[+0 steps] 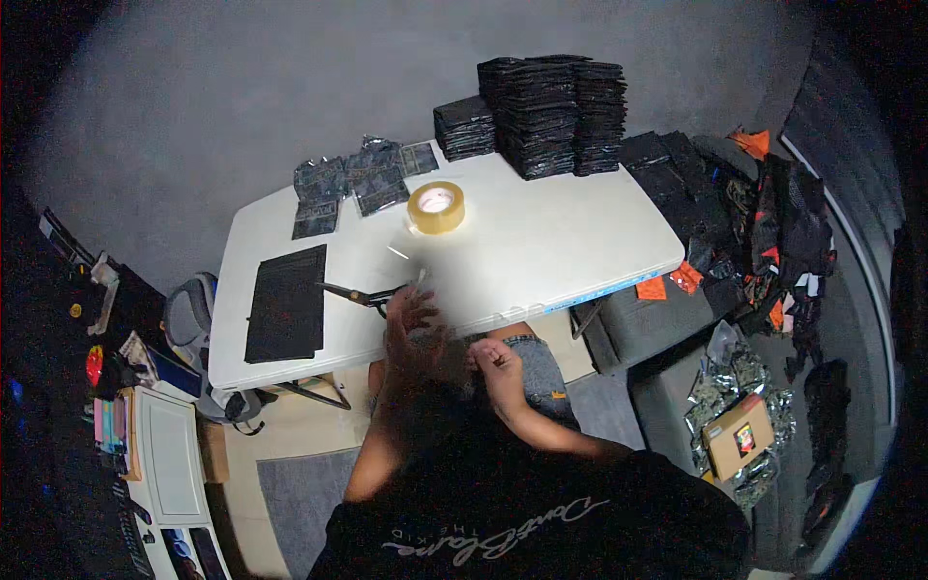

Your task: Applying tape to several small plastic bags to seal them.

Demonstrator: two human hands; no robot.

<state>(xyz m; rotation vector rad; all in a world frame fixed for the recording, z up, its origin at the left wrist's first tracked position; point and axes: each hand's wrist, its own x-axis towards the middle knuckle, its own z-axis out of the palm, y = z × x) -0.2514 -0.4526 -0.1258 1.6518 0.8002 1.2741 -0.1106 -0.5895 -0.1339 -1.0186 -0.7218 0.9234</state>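
Black-handled scissors (pixel 357 296) lie over the white folding table, blades pointing left. My left hand (pixel 417 322) is at the table's near edge with fingers spread and partly bent, overlapping the scissors' handle; whether it grips them is unclear. Beside it on the right, my right hand (pixel 497 359) is above my lap, fingertips curled together; anything between them is too small to tell. A blurred patch covers the area between and above the hands. A roll of clear tan packing tape (pixel 436 207) stands farther back, and flat black sheets (pixel 287 304) lie at the left.
Black plastic packets form tall stacks (pixel 551 116) along the table's (pixel 594 225) back edge. Smaller printed packets (pixel 377 181) lie left of them. A dark sofa (pixel 652 326) at the right holds heaped garments and a cardboard box (pixel 738 437). A white cabinet (pixel 172 457) is at lower left.
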